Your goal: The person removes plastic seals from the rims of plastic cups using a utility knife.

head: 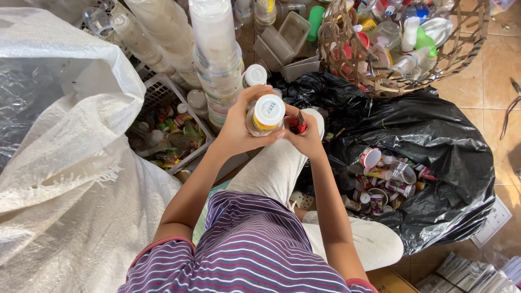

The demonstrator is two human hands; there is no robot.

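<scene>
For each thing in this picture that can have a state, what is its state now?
Small bottle: capped with a white lid, held by the left hand.
Right hand: closed on a small red and black tool.
Black bag: open, holding torn labels and caps.
Woven basket: filled with mixed bottles.
White crate: holding small bottles.
White sack: open.

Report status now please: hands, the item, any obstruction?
Left hand grips small plastic bottle, white cap up. Right hand holds small red tool beside it. Nothing between hands; black bag at right.
</scene>
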